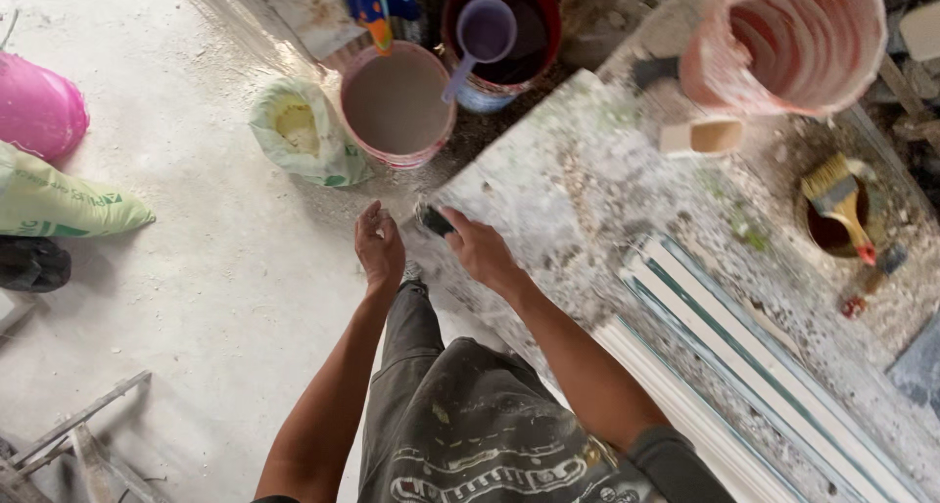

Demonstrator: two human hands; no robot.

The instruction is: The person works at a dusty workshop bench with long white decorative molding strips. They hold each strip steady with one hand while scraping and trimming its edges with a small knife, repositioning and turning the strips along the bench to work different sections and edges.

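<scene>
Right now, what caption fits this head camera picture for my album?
Right hand holds a dark tool at the dusty table corner; left hand open beside it.

My work slab (587, 170) looks rough, crusted with dried plaster. The far buckets (397, 101) are smeared plastic; the floor (215, 248) is dusty, matt concrete.
</scene>
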